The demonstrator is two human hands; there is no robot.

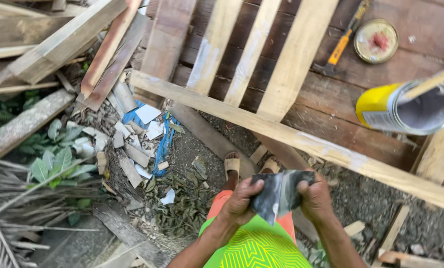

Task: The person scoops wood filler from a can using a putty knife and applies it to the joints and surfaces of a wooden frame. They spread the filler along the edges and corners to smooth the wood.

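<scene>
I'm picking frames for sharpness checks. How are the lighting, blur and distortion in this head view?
Head view: soft, even daylight with no hard shadows and little glare. The wood frame and debris are fairly sharp. The yellow can near the lens looks soft, as does the dark sheet held between left hand and right hand. Planks bow slightly toward the edges, suggesting a wide-angle lens.

A pale wooden frame [291,134] of slats lies across dark boards [331,104]. On those boards rest a hammer with an orange handle [342,42] and a round tin lid [376,40] — well apart from an open yellow can [405,108] with a stick in it. Scrap planks [58,44] pile at the left, above green leaves [58,159] and what may be blue plastic [162,146] — partly buried.
</scene>
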